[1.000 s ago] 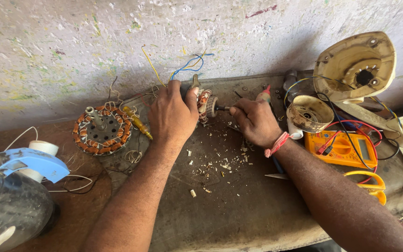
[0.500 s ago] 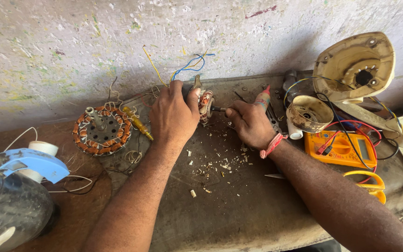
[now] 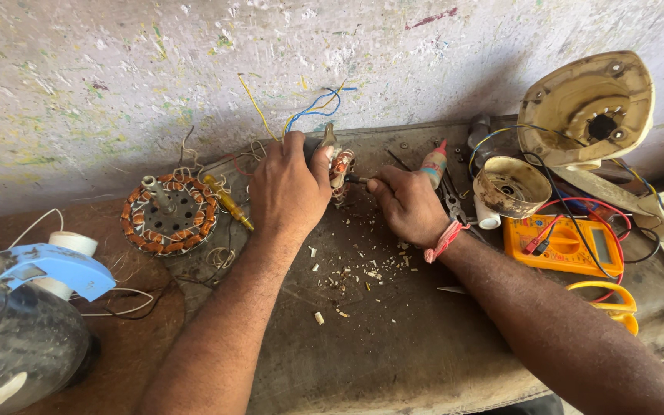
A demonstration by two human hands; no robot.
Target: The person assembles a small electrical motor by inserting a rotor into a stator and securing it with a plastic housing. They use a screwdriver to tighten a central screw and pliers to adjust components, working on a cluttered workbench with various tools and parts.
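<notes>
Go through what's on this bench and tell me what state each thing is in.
Small copper-wound motor coil: upright, gripped by left hand.
Right hand: closed on a thin tool whose tip meets the coil.
Round copper-wound stator: lying flat, untouched.
Orange multimeter: face up, leads attached.
Cream plastic fan housing: tilted, inside exposed.
</notes>
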